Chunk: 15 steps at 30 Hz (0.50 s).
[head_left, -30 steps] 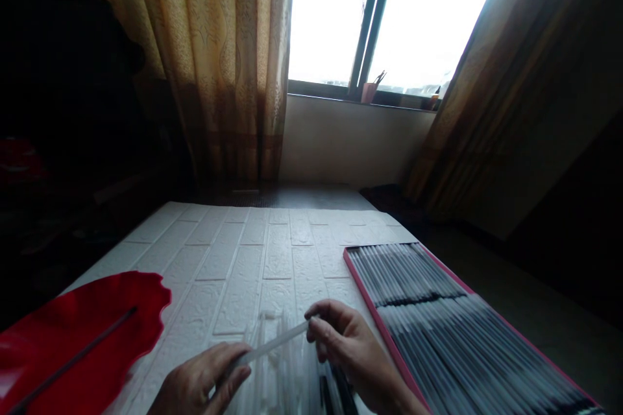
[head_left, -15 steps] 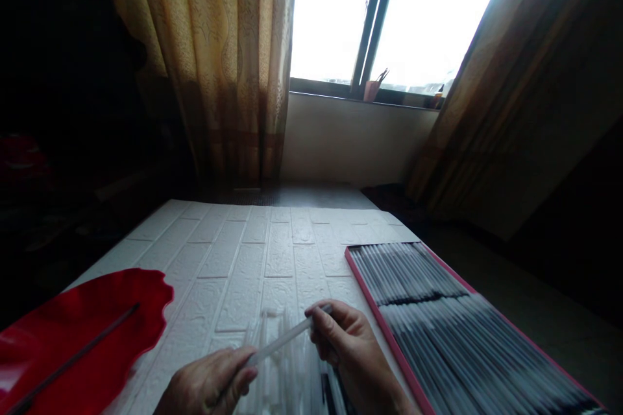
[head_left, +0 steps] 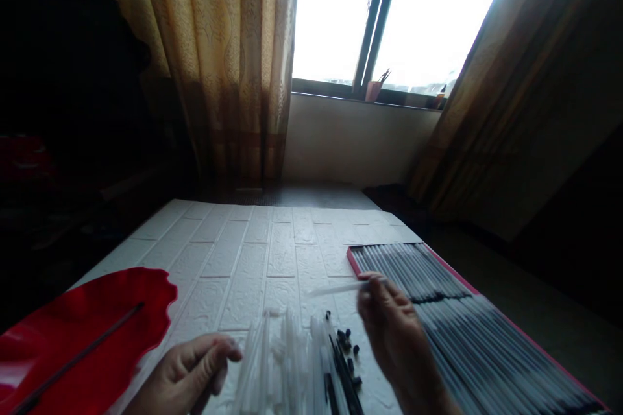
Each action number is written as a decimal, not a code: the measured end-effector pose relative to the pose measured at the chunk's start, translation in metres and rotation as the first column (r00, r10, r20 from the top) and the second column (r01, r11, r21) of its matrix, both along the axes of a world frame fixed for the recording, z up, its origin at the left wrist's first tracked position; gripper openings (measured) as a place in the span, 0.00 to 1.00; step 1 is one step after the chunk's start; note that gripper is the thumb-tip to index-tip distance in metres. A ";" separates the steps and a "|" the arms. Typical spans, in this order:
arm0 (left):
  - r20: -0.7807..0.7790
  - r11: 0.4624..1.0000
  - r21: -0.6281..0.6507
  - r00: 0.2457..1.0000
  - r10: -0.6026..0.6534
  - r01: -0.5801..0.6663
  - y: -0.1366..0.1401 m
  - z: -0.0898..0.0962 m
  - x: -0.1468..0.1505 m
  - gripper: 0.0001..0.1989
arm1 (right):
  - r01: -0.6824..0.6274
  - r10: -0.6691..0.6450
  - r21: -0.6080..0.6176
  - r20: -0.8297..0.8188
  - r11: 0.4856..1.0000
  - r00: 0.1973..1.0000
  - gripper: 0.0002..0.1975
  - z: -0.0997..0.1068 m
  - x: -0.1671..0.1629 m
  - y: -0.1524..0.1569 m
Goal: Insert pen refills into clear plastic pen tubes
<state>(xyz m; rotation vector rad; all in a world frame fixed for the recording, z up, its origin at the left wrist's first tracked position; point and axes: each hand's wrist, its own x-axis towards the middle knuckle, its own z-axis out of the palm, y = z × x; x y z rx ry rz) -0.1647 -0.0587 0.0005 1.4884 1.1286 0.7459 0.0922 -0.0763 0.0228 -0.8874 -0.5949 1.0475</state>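
My right hand [head_left: 396,331] is closed on a translucent white pen barrel [head_left: 335,288], pinched at one end, with the blurred free end pointing left. It is above the near-left edge of the pink-rimmed tray [head_left: 355,264], which is filled with rows of clear pens [head_left: 487,337]. My left hand [head_left: 187,373] is low on the left, thumb and fingertips drawn together; whether anything small is between them is hidden. Between my hands lie loose clear barrels [head_left: 287,363], thin black pen parts [head_left: 344,373] and several small black caps [head_left: 345,339].
A red scalloped dish [head_left: 150,324] on the left has a long dark rod [head_left: 87,353] lying across it. Everything stands on a white brick-patterned tabletop [head_left: 253,233]. Beyond are a curtain [head_left: 224,65] and a window sill with a pink cup [head_left: 373,91].
The barrel has left my left hand and moved right and away in my right hand, toward the tray. My left hand has drawn back slightly left. Black caps and pen parts are now uncovered.
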 end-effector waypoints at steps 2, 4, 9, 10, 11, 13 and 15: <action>-0.024 0.999 0.003 0.998 0.050 -0.050 0.004 0.000 0.002 0.34 | 0.028 -0.029 0.003 0.065 1.000 0.997 0.20 0.001 0.003 0.001; -0.100 0.998 0.043 0.994 0.053 -0.049 0.006 -0.001 0.005 0.31 | -0.221 0.227 -0.056 0.266 0.974 0.937 0.18 -0.003 0.000 0.002; -0.430 0.953 0.303 0.890 0.151 -0.015 0.005 -0.009 0.000 0.20 | -0.278 0.346 -0.210 0.479 0.938 0.807 0.20 -0.017 -0.008 0.007; -0.506 0.949 0.313 0.850 0.149 0.020 0.005 -0.011 -0.002 0.20 | -0.263 0.352 -0.239 0.524 0.935 0.776 0.19 -0.019 -0.007 0.009; -0.571 0.947 0.318 0.808 0.144 0.055 0.006 -0.012 -0.004 0.20 | -0.252 0.364 -0.268 0.571 0.930 0.736 0.19 -0.020 -0.006 0.010; -0.659 0.939 0.319 0.742 0.122 0.129 0.007 -0.014 -0.005 0.21 | -0.226 0.383 -0.314 0.656 0.922 0.650 0.18 -0.022 -0.004 0.012; -0.706 0.933 0.318 0.699 0.113 0.170 0.007 -0.015 -0.003 0.22 | -0.191 0.391 -0.346 0.727 0.919 0.565 0.17 -0.024 -0.005 0.012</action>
